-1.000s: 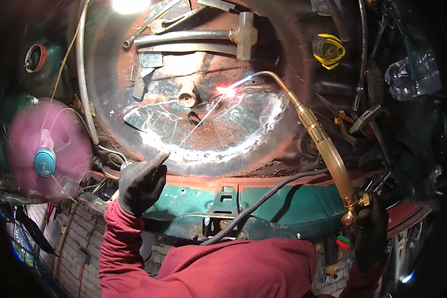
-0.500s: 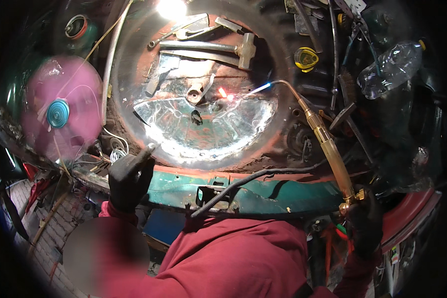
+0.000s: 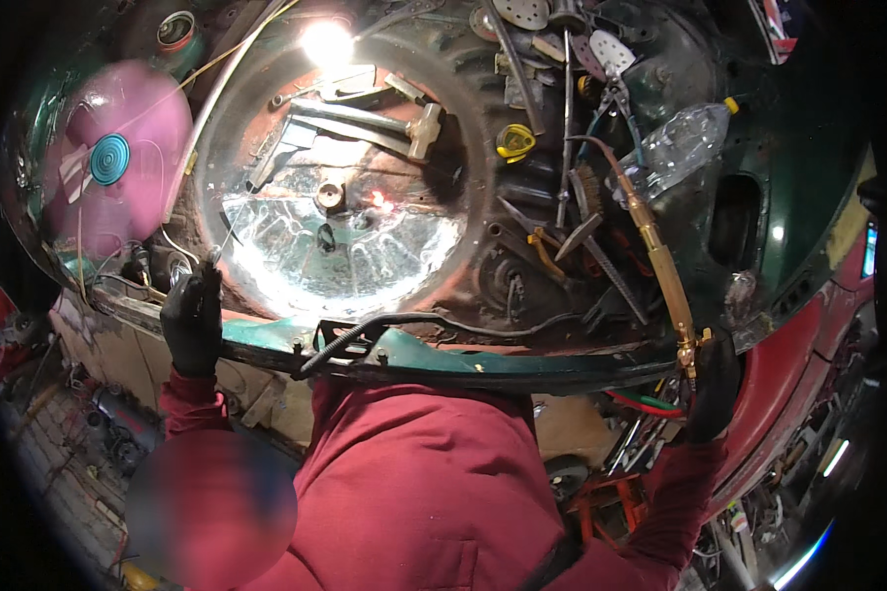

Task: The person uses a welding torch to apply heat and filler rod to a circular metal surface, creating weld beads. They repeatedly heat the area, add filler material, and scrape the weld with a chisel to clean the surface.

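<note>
My right hand (image 3: 715,386), in a black glove, is closed around the lower end of a brass gas torch (image 3: 670,281). The torch's bent tip points up and left over the tools; no flame can be made out there. My left hand (image 3: 193,320), also gloved, is raised at the front edge of the car boot, fingers together, and a thin wire rod (image 3: 230,232) seems to stick up from it. Beyond lies the round wheel well (image 3: 212,177) with a shiny half-round metal patch (image 3: 350,251). A small spot (image 3: 379,201) glows red near the patch's upper edge.
A hammer (image 3: 424,132) and several metal pieces lie in the well, below a bright lamp (image 3: 326,44). Left is a pink disc (image 3: 153,108). Right are a yellow tape measure (image 3: 514,143), pliers (image 3: 613,96) and a clear plastic bottle (image 3: 685,143). A black corrugated hose (image 3: 340,347) crosses the front edge.
My right hand has swung the torch tip up and away from the glowing spot, and the blue flame is no longer seen. My left hand has drawn back from the patch. The view has shifted.
</note>
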The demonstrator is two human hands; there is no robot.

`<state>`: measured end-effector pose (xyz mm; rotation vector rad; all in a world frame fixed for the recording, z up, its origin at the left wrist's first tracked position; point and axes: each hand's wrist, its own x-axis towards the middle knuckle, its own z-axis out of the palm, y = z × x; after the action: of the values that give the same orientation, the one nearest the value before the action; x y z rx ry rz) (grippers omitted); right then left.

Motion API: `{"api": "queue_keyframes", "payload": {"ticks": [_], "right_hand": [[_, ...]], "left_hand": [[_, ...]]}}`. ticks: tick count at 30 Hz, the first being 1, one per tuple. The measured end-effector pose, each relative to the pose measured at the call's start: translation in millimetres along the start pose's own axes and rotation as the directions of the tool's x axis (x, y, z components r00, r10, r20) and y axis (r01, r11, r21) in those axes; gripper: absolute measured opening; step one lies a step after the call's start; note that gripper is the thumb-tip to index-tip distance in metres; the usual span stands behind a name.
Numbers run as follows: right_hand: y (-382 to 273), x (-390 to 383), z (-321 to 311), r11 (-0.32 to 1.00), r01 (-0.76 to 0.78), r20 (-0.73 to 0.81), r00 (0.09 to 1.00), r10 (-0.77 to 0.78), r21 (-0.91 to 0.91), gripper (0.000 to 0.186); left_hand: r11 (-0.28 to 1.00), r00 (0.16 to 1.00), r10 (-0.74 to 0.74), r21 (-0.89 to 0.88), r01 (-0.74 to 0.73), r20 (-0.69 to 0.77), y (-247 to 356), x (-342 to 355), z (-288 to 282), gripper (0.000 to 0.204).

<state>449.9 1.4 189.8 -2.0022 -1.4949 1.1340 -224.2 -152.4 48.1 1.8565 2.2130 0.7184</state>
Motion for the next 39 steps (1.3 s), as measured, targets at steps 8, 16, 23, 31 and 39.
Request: {"api": "queue_keyframes", "payload": {"ticks": [8,16,23,31,39], "right_hand": [[95,46,-61,0.925,0.17,-0.06,0.978,-0.201,-0.339,0.032],[128,82,-77,0.837,0.087,-0.02,0.993,-0.116,-0.54,0.042],[176,89,-38,0.486,-0.048,-0.247,0.902,-0.354,-0.873,0.039],[14,91,99,0.698,0.482,0.114,0.856,-0.505,-0.529,0.039],[157,166,152,0.223,0.202,0.253,0.94,0.228,-0.954,0.03]], "left_hand": [[0.933,0.952,-0.293,-0.191,0.304,0.086,0,-10,5,0.035],[0.901,0.95,-0.291,-0.304,0.311,0.108,9,5,9,0.034],[0.932,0.963,-0.235,-0.248,0.262,0.134,0,6,17,0.035],[0.873,0.939,-0.299,-0.347,0.342,0.171,3,2,11,0.037],[0.877,0.923,-0.355,-0.289,0.384,0.152,14,11,12,0.035]]}}
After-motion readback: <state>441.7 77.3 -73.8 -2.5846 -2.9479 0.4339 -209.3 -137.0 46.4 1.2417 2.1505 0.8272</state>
